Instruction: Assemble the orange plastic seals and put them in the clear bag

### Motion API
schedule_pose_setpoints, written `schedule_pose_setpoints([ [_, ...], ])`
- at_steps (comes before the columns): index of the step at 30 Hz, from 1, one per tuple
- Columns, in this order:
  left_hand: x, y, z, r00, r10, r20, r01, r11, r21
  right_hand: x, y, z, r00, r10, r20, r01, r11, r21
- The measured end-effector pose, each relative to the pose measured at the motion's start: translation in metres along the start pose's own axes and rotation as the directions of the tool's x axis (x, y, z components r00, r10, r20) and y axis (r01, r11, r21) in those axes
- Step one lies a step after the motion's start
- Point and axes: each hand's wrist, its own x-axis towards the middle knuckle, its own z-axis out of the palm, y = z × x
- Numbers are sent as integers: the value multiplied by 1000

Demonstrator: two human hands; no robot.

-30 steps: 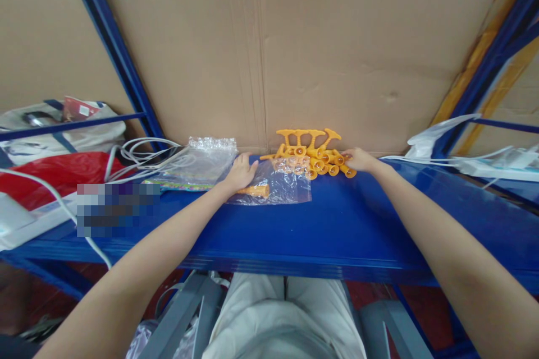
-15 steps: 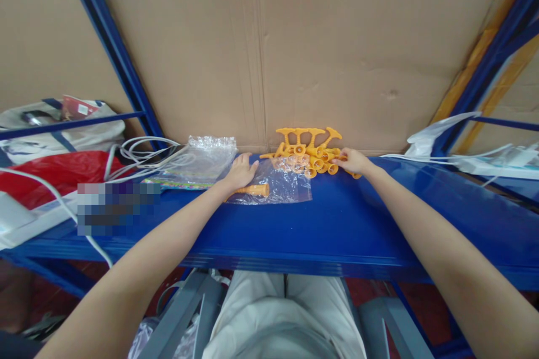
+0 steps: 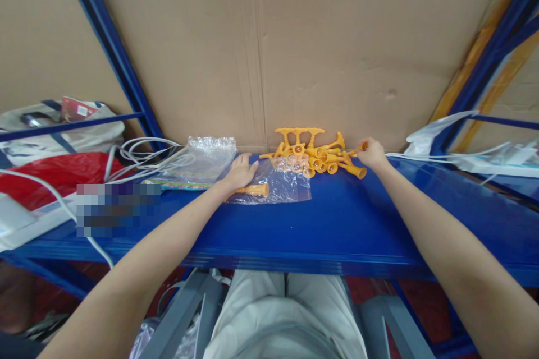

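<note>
In the head view, my left hand (image 3: 241,173) lies flat with its fingers stretched out on a clear plastic bag (image 3: 290,193). A yellow-orange plastic piece with a flared end (image 3: 256,190) lies at the bag, beside my left wrist. Right of the bag is a pile of similar hollow-ended yellow-orange pieces (image 3: 315,162), several with T-shaped tops leaning on the cardboard. At the pile's right end my right hand (image 3: 373,153) is closed round one hollow-ended plastic piece (image 3: 362,146); my fingers hide part of it.
A stack of clear packaging bags (image 3: 197,162) lies left of my left hand. Further left are white cables (image 3: 143,151), a red bag (image 3: 63,174) and a power strip (image 3: 25,230). A cardboard sheet (image 3: 337,56) stands behind the blue shelf (image 3: 337,224). White plastic (image 3: 433,134) sits right.
My right hand has moved right and slightly up, away from the pile, with a yellow-orange piece in it. Pieces at the pile's right end have shifted. My left hand stays put.
</note>
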Motion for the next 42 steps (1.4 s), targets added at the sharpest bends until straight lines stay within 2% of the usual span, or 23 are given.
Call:
schedule_pose_setpoints([
  [3, -1, 2, -1, 1000, -11, 15, 11, 1000, 0, 5, 5, -6, 991, -33, -128, 48, 992, 116],
  [6, -2, 4, -3, 1000, -16, 21, 16, 1000, -1, 10, 4, -12, 962, -101, -253, 161, 960, 228],
  [9, -2, 5, -3, 999, -19, 33, 18, 1000, 7, 10, -10, -16, 948, -183, -260, 267, 902, 339],
  [12, -2, 3, -3, 999, -9, 37, 8, 1000, 15, 1, -33, -22, 942, -288, -173, 336, 812, 478],
  [15, -2, 2, -2, 1000, 7, 24, -8, 1000, 12, -18, -55, -30, 902, -431, -7, 358, 740, 569],
  [19, -2, 5, -3, 999, -23, 41, 22, 999, 25, -44, -64, -39, 781, -550, 296, 260, 717, 647],
  [22, -3, 9, -4, 998, -44, 49, 43, 998, 37, -57, -59, -31, 703, -571, 423, 179, 719, 672],
  [24, -3, 10, -4, 998, -43, 47, 41, 998, 38, -64, -55, -18, 688, -578, 440, 148, 705, 694],
  [26, -2, 9, -3, 999, -33, 42, 32, 999, 34, -71, -51, -2, 703, -580, 412, 153, 689, 709],
  [30, -2, 7, -1, 999, -24, 37, 23, 999, 31, -81, -49, 20, 703, -579, 413, 222, 730, 646],
  [33, -2, 4, 0, 999, -5, 48, 5, 1000, 6, -86, -55, 21, 648, -597, 473, 285, 766, 576],
  [38, 1, 0, 2, 996, 1, 91, 7, 997, -79, -94, -78, 13, 505, -640, 579, 382, 767, 516],
  [40, 3, -2, 3, 995, -13, 100, 26, 992, -123, -98, -89, 15, 508, -645, 571, 401, 764, 505],
  [42, 4, -3, 3, 993, -13, 115, 33, 985, -168, -102, -98, 18, 553, -633, 542, 420, 774, 475],
])
